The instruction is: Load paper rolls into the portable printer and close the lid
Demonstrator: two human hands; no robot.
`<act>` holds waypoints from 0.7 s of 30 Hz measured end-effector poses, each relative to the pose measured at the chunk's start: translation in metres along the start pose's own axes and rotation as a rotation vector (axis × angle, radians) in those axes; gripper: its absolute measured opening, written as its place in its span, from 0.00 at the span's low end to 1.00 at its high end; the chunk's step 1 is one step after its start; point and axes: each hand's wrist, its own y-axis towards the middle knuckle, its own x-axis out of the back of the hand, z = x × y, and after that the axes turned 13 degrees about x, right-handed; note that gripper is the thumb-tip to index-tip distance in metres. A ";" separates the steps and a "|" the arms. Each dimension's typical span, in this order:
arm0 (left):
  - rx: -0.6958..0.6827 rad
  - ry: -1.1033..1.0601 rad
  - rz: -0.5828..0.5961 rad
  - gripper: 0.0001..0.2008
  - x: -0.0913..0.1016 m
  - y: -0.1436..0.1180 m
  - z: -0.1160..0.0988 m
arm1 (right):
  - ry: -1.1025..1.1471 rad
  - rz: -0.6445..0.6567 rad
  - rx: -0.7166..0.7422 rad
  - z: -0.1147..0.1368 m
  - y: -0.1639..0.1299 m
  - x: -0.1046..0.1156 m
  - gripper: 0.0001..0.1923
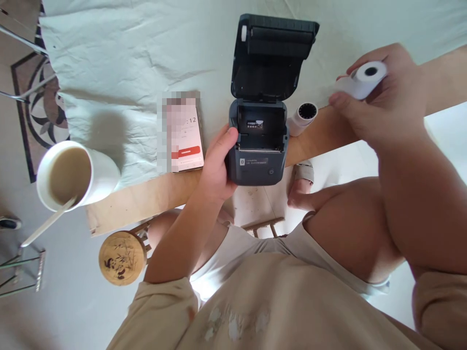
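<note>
Left hand (215,167) grips the open printer (257,146) at the table edge; right hand (383,97) pinches a paper roll (367,78) aloft (likely light, crushable, best held by its ends).

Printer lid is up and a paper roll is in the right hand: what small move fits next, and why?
Probably lower the paper roll in the right hand into the printer bay: its lid stands open, the bay looks empty, and the left hand steadies its side.
</note>
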 end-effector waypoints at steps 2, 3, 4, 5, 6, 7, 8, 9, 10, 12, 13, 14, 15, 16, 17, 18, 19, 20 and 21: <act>-0.022 0.002 -0.027 0.14 0.001 0.001 0.001 | -0.159 0.058 -0.077 -0.007 -0.001 0.003 0.19; -0.027 0.008 -0.043 0.14 0.002 0.001 0.002 | -0.223 0.081 -0.114 -0.008 -0.002 0.005 0.22; -0.028 0.013 -0.059 0.14 0.002 0.001 0.002 | -0.243 0.096 -0.122 -0.006 -0.002 0.006 0.25; -0.023 0.016 -0.071 0.14 0.003 0.002 0.002 | -0.253 0.089 -0.094 -0.002 -0.003 0.007 0.27; -0.014 0.018 -0.080 0.13 0.003 0.002 0.002 | -0.263 0.061 -0.039 0.005 -0.005 0.008 0.27; -0.006 0.020 -0.084 0.13 0.003 0.002 0.002 | -0.274 0.015 0.041 0.013 -0.006 0.008 0.26; -0.001 0.021 -0.085 0.12 0.002 0.002 0.001 | -0.285 -0.034 0.121 0.021 -0.009 0.006 0.24; 0.000 0.023 -0.087 0.12 0.002 0.002 0.001 | -0.293 -0.072 0.186 0.029 -0.011 0.004 0.21; 0.001 0.027 -0.090 0.12 0.001 0.001 0.000 | -0.287 -0.081 0.232 0.036 -0.013 0.000 0.20; 0.004 0.040 -0.109 0.13 0.001 0.001 -0.001 | -0.260 -0.007 0.293 0.045 -0.016 -0.012 0.23; 0.007 0.051 -0.122 0.13 0.000 0.000 -0.001 | -0.260 0.060 0.313 0.046 -0.017 -0.019 0.25; 0.013 0.065 -0.134 0.13 0.001 0.000 -0.002 | -0.276 0.132 0.321 0.046 -0.017 -0.026 0.26; 0.019 0.076 -0.144 0.13 0.001 0.000 -0.002 | -0.300 0.196 0.308 0.044 -0.016 -0.033 0.26; 0.019 0.082 -0.147 0.13 0.001 0.000 -0.002 | -0.327 0.250 0.272 0.043 -0.015 -0.039 0.26; 0.011 0.081 -0.144 0.13 0.002 0.000 -0.001 | -0.349 0.288 0.224 0.042 -0.014 -0.043 0.25; -0.002 0.071 -0.134 0.14 0.003 0.000 -0.001 | -0.352 0.308 0.190 0.041 -0.012 -0.046 0.24; -0.010 0.058 -0.121 0.15 0.003 0.000 0.000 | -0.329 0.303 0.173 0.041 -0.010 -0.046 0.25; -0.012 0.045 -0.109 0.15 0.004 0.001 0.000 | -0.274 0.271 0.162 0.042 -0.009 -0.045 0.27; -0.010 0.034 -0.100 0.15 0.004 0.001 0.000 | -0.187 0.217 0.136 0.044 -0.007 -0.043 0.29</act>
